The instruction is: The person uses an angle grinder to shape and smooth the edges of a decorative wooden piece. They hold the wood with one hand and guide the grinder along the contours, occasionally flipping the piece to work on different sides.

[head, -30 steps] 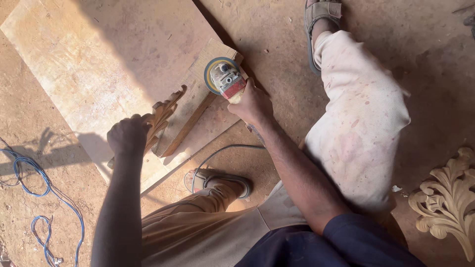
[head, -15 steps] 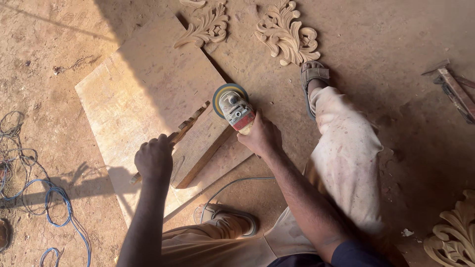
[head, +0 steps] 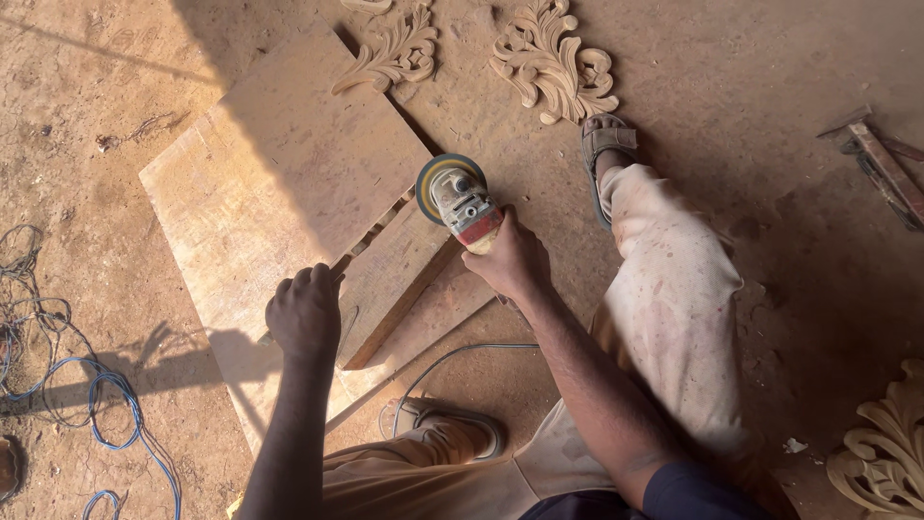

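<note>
My right hand (head: 515, 262) grips an angle grinder (head: 460, 200) with a grey and red body; its disc sits at the edge of a carved wooden strip (head: 373, 236). My left hand (head: 304, 313) is closed over the near end of that strip and holds it down on a smaller wooden block (head: 395, 284). The block lies on a large flat wooden board (head: 279, 173) on the dirt floor. The grinder's cable (head: 452, 358) runs back past my left foot.
Carved leaf-shaped wooden ornaments lie at the top (head: 556, 60), (head: 390, 53) and at the bottom right (head: 881, 457). A hammer (head: 871, 154) lies at the right. Blue and grey cables (head: 96, 404) coil on the left. My sandalled feet (head: 604, 144), (head: 448, 424) flank the board.
The view has shifted, showing more floor and the ornaments above. The grinder has moved slightly along the strip; both hands keep their grips.
</note>
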